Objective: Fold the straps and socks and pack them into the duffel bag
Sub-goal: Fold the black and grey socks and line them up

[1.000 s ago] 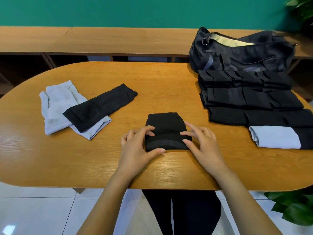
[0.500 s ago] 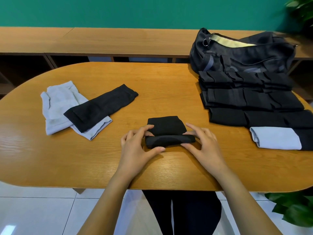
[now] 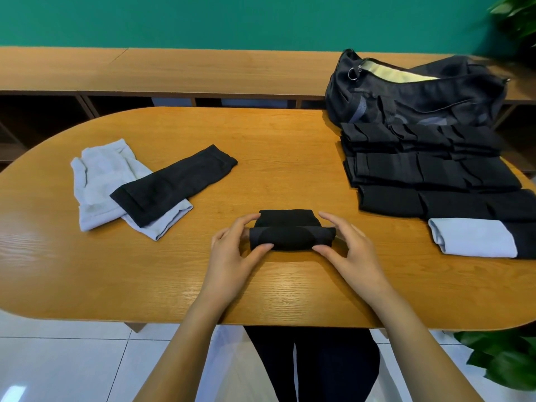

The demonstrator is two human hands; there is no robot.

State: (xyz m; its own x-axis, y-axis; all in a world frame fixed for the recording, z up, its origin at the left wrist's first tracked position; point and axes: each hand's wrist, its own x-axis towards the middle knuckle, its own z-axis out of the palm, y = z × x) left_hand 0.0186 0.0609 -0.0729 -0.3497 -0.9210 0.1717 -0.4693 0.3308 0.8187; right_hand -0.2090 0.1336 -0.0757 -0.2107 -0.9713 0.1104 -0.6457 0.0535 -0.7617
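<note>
A black sock [image 3: 290,230] lies in front of me on the wooden table [image 3: 261,146], its near end rolled up into a thick fold. My left hand [image 3: 232,253] pinches the roll's left end between thumb and fingers, and my right hand [image 3: 348,250] pinches the right end. On the left lie a flat black sock [image 3: 174,184] across pale blue socks [image 3: 98,181]. At the right sit rows of folded black pieces [image 3: 429,169] and a folded pale blue one [image 3: 472,237]. The dark duffel bag [image 3: 414,91] stands open behind them.
A long wooden shelf unit [image 3: 174,74] runs behind the table under a green wall. Potted plant leaves [image 3: 504,361] show at the lower right and upper right corners. White tiled floor lies below the table's near edge.
Both hands have rolled the sock's near end away from me, so the flat folded sock is now shorter with a thick roll at its front.
</note>
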